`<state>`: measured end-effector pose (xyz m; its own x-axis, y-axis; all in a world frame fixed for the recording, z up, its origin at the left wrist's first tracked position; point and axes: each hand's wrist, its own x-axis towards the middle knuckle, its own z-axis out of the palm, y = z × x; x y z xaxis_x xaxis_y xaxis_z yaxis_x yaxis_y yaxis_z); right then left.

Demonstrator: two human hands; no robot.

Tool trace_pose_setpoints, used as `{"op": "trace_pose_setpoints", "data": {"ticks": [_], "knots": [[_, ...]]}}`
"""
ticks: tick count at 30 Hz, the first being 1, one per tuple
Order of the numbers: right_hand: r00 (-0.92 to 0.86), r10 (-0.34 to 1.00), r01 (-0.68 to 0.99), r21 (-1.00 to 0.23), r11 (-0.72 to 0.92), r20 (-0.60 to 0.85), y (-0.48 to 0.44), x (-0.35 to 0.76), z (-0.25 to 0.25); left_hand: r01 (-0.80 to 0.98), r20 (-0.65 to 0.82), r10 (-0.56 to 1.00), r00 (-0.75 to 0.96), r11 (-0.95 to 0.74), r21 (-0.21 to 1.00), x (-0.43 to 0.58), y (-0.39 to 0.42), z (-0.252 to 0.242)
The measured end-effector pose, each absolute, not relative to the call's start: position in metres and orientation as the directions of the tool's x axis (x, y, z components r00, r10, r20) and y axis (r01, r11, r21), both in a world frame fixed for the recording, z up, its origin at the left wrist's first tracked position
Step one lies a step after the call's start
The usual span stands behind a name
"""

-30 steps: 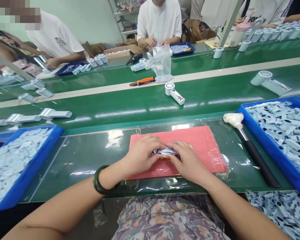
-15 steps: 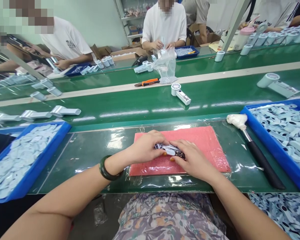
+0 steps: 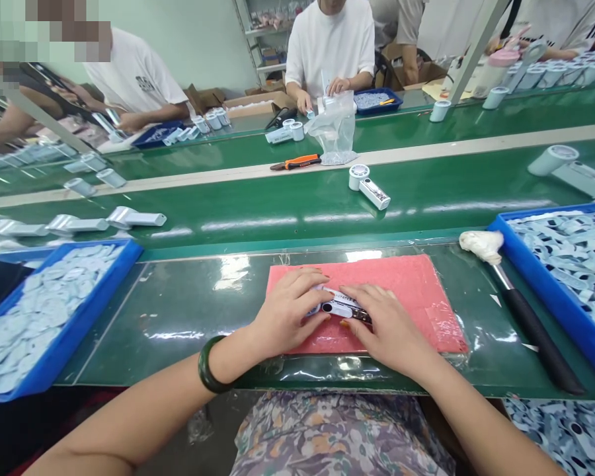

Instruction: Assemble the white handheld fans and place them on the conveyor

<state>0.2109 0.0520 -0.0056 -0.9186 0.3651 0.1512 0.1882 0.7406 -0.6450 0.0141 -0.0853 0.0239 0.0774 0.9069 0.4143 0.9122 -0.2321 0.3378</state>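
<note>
Far left, one blue tray [image 3: 95, 316] sits on the table [image 3: 178, 311], heaped with pale blue discs [image 3: 39, 317], too many to count. Moving right: one dark green bangle [image 3: 209, 367] on your left wrist, then your left hand [image 3: 287, 314], palm down on one pink mat [image 3: 401, 284]. Near mat centre lies one white printed casing [image 3: 340, 307], its long axis running roughly left to right, tilted slightly down at the right end. It sits between your two hands, both touching it, neither clearly nearer: left grip half-closed, fingers curved over the left end; your right hand [image 3: 389, 324] flatter, fingertips [image 3: 359, 311] on the right end. Both have hold of this one piece; its underside is hidden. Beyond the hands, across the belt, stands one pale round-headed unit with a white rectangular body [image 3: 369, 187]. Right of the mat lies one black-handled tool [image 3: 535, 337], its head wrapped in a white cloth [image 3: 480, 246]. Far right, a second blue tray [image 3: 539, 289] holds a heap of flat pale blue parts [image 3: 570, 254], also past counting.
</note>
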Motion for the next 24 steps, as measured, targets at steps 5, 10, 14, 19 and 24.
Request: {"op": "trace_pose_setpoints", "data": {"ticks": [5,10,14,19,24], "knots": [[-0.877,0.404,0.200,-0.566,0.800,0.261,0.050,0.203,-0.001,0.879,0.487,0.872,0.037,-0.261,0.399,0.012,-0.076,0.017],[-0.864,0.396,0.180,-0.544,0.820,0.311,0.056,0.192,0.001,0.841,0.426,0.904,-0.040,-0.200,0.503,0.000,-0.063,0.016],[-0.868,0.412,0.184,-0.591,0.786,0.277,0.061,0.189,0.002,0.790,0.345,0.937,-0.058,-0.168,0.590,-0.007,-0.056,0.022],[-0.869,0.428,0.195,-0.625,0.756,0.247,0.062,0.190,0.003,0.756,0.326,0.944,-0.049,-0.178,0.630,-0.009,-0.053,0.024],[-0.879,0.424,0.189,-0.655,0.731,0.220,0.062,0.191,0.000,0.771,0.344,0.938,-0.036,-0.193,0.607,-0.009,-0.055,0.020]]}}
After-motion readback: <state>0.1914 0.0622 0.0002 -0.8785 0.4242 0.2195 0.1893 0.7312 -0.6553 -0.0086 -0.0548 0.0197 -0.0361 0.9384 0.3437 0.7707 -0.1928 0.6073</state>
